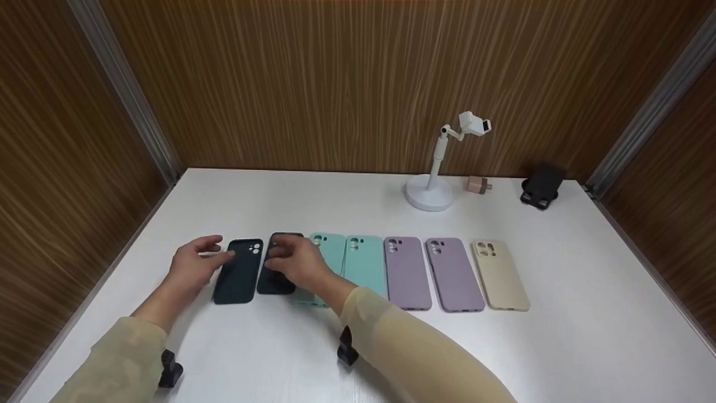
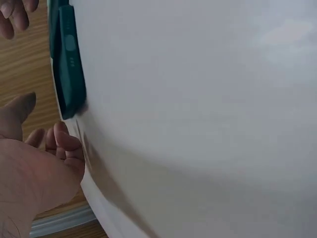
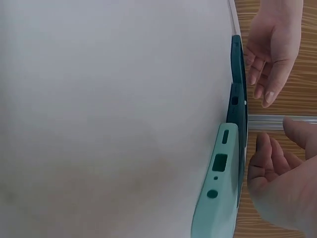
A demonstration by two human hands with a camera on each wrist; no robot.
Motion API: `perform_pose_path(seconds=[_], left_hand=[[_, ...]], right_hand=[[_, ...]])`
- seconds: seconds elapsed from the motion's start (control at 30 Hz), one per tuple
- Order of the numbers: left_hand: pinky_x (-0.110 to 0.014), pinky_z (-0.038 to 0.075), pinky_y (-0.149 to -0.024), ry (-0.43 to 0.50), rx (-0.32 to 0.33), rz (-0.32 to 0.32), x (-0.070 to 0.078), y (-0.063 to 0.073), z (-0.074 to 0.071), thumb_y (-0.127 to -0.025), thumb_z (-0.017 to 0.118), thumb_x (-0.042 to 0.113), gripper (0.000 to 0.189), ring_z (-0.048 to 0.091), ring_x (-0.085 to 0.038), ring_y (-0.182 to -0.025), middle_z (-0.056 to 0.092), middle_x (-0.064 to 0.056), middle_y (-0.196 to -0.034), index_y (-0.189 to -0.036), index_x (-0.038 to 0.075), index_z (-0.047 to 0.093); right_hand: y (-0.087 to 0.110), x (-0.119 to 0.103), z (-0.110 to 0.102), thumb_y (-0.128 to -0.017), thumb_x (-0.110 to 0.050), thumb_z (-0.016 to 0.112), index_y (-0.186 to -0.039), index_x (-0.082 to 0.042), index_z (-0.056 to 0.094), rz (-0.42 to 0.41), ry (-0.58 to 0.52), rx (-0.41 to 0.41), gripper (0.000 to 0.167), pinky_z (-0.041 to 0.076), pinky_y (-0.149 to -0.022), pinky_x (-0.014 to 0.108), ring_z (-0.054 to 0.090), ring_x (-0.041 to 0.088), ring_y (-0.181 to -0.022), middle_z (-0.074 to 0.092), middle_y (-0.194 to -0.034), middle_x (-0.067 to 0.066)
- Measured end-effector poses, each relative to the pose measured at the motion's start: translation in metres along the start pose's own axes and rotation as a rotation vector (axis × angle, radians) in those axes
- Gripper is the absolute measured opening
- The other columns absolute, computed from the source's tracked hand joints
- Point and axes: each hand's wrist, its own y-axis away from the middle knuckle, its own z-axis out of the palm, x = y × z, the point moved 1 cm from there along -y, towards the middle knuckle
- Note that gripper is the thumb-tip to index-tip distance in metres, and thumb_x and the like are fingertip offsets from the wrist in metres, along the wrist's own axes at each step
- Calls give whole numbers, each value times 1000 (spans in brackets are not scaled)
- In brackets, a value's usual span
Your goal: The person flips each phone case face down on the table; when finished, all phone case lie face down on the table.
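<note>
A row of phone cases lies on the white table in the head view. At its left end is a dark teal phone case [image 1: 238, 274], with my left hand [image 1: 193, 263] beside it and the thumb over its upper left edge. My right hand [image 1: 299, 260] hovers over a second dark case [image 1: 274, 282], covering part of it and of the neighbouring mint case [image 1: 334, 252]. Both hands have loosely bent fingers and hold nothing. The right wrist view shows my left hand [image 3: 275, 49] and right hand [image 3: 287, 173] above the cases, palms towards each other.
Further right lie another mint case [image 1: 364, 266], two purple cases [image 1: 408, 274] [image 1: 456, 274] and a beige case [image 1: 502, 277]. Behind them stand a white stand [image 1: 429, 193], a small pink plug adapter [image 1: 477, 184] and a black folding stand [image 1: 543, 184]. Wood-grain panels [image 1: 313, 84] enclose the table.
</note>
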Motion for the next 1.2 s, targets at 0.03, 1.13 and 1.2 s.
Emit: perform_pose_path(seconds=[0.03,1.13,1.2], left_hand=[[-54,43,-115,2,-5,-5,-2,-1,0,-105,69,29,70,44,-40,-145,41,-25,-157,-163,3,38],[-54,35,-120,-163,-49,0,-16,-10,0,-101,74,33,76,43,-40,-142,43,-28,-161,-161,-1,40],[-53,36,-119,-161,-49,2,-14,-9,0,-101,74,32,75,44,-39,-140,43,-28,-160,-160,-1,41]], right_hand=[[-1,0,2,-96,-8,79,-149,-13,63,1,8,-9,55,55,-101,35,70,10,-108,77,-115,-2],[-9,-10,19,-98,-22,80,-157,-20,54,77,337,-127,64,47,-112,33,62,11,-127,70,-137,-3],[-10,-10,19,-98,-23,80,-157,-19,53,70,343,-137,65,46,-112,32,61,10,-128,70,-138,-3]])
